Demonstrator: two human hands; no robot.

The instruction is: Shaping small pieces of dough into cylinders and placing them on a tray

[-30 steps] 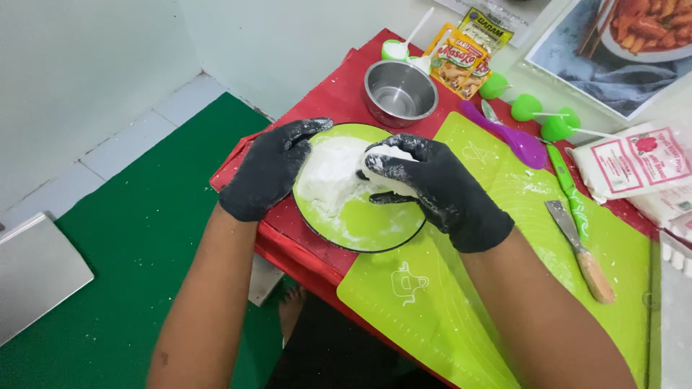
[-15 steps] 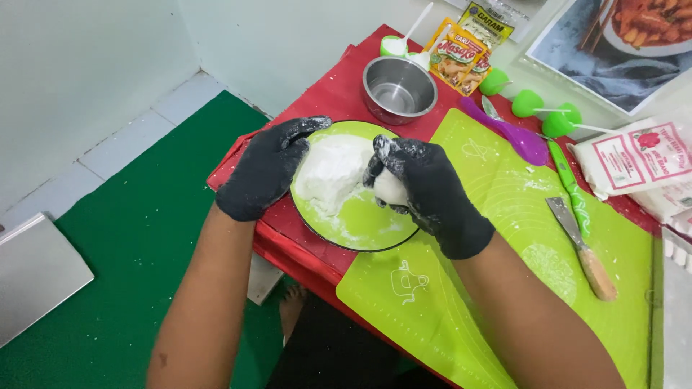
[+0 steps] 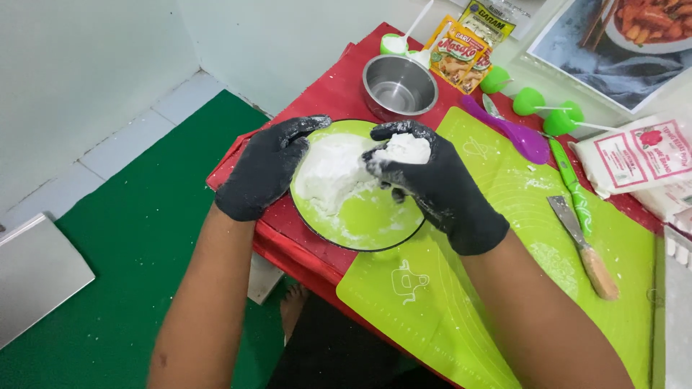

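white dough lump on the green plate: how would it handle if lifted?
The white dough lump probably deforms and tears: the right hand holds a torn-off piece. Likely sticky or powdery, since white residue coats both black gloves, the left hand too. Unlikely to roll off the round green plate.

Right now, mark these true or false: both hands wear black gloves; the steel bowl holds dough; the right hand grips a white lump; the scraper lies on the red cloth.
1. Both hands, left hand and right hand, wear black gloves. True.
2. The steel bowl holds dough. False: it looks empty.
3. The right hand grips a white dough lump over the green plate. True.
4. The scraper lies on the red cloth. False: it lies on the green mat.
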